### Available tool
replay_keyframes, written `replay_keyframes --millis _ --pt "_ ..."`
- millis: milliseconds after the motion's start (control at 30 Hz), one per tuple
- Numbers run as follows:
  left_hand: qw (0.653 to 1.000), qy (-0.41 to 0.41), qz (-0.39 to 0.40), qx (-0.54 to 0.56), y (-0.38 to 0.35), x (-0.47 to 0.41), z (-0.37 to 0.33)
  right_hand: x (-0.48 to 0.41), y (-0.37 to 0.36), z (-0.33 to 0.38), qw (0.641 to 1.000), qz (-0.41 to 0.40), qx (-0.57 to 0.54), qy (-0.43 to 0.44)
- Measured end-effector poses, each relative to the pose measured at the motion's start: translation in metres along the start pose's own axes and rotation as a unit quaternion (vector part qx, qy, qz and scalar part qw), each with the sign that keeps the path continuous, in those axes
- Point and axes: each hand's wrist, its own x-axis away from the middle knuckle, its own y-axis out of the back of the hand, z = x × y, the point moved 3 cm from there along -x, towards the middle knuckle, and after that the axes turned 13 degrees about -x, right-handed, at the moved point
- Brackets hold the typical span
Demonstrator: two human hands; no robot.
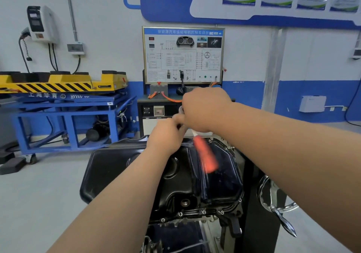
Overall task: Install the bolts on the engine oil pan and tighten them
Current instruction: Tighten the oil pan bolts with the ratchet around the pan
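In the middle of the scene, the black oil pan point(195, 174) sits on the upturned engine. Bolts point(203, 211) already stand along its near edge and far right corner. At the far rim the right hand point(203, 110) grasps a blurred orange-handled tool point(206, 157). The left hand point(166, 133) curls beside it, its hold hidden. Tightening looks unfinished.

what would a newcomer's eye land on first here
Two bare hands meet at centre above the glossy black metal engine oil pan: the right hand grips a motion-blurred orange-handled tool, and the left hand sits curled right beside it, its hold unclear. Behind them stands a white wiring-diagram training board, and at far left a yellow black-striped lift platform on a blue steel frame.
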Motion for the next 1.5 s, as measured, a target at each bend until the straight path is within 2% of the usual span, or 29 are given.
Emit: replay_keyframes --millis 67,100,233,367,400,500,533,567,667,767,833,900,967,1033,1100,1167,1267,1333,1433,1500 --pt "0.998 0.012 0.062 -0.003 -0.006 -0.001 0.000 0.000 -0.003 0.001 0.997 0.019 -0.047 -0.053" --pt "0.997 0.010 0.071 -0.012 -0.006 -0.001 -0.001 0.000 -0.001 0.003 0.998 0.016 -0.034 -0.044" --pt "0.997 0.000 0.068 -0.033 -0.004 -0.005 -0.004 -0.002 0.015 0.010 0.994 0.003 0.085 0.064" --pt "0.997 0.003 0.069 -0.035 -0.004 -0.006 -0.001 -0.003 0.010 0.012 0.988 -0.014 0.115 0.104" --pt "0.996 0.004 0.075 -0.043 -0.004 -0.006 0.000 -0.003 0.006 0.011 0.991 -0.010 0.103 0.087" --pt "0.993 0.019 0.107 -0.052 -0.007 -0.006 0.000 -0.003 -0.004 0.005 0.998 0.041 -0.031 -0.043" --pt "0.993 0.018 0.102 -0.047 -0.007 -0.005 0.000 -0.003 -0.005 0.005 0.996 0.054 -0.042 -0.055" --pt "0.995 0.011 0.093 -0.041 -0.006 -0.005 0.000 -0.003 -0.003 0.005 0.998 0.045 -0.019 -0.036" --pt "0.996 0.002 0.088 -0.034 -0.004 -0.005 -0.004 -0.002 0.010 0.012 0.989 0.006 0.108 0.101" --pt "0.996 0.014 0.081 -0.015 -0.002 -0.008 -0.001 -0.002 0.011 0.013 0.974 0.001 0.149 0.172" --pt "0.996 0.019 0.087 -0.010 -0.005 -0.007 0.001 0.000 0.005 0.016 0.982 -0.010 0.128 0.140" --pt "0.991 0.031 0.130 -0.032 -0.012 -0.003 0.000 0.000 0.000 0.011 0.998 0.018 0.048 0.025" --pt "0.991 0.043 0.124 -0.024 -0.012 -0.002 -0.001 0.001 -0.008 0.007 0.991 0.079 -0.065 -0.082" --pt "0.994 0.015 0.105 -0.017 -0.005 -0.002 -0.004 0.000 -0.006 0.009 0.995 0.075 -0.032 -0.051" --pt "0.994 -0.003 0.103 -0.026 -0.001 -0.003 -0.005 0.002 0.004 0.015 0.997 0.037 0.051 0.041" --pt "0.994 -0.002 0.104 -0.011 -0.002 -0.005 -0.005 0.003 0.011 0.013 0.985 0.025 0.123 0.121" --pt "0.995 0.010 0.095 0.007 -0.003 -0.005 -0.001 0.002 0.006 0.014 0.974 0.010 0.148 0.169" --pt "0.994 0.022 0.100 0.025 -0.004 -0.006 0.000 0.004 0.000 0.016 0.986 -0.007 0.107 0.131" --pt "0.989 0.038 0.131 0.062 -0.008 -0.011 0.000 0.008 -0.007 0.011 0.999 0.031 -0.027 0.005" --pt "0.990 0.033 0.127 0.059 -0.009 -0.012 -0.002 0.010 -0.007 0.013 0.998 0.050 -0.029 -0.004"
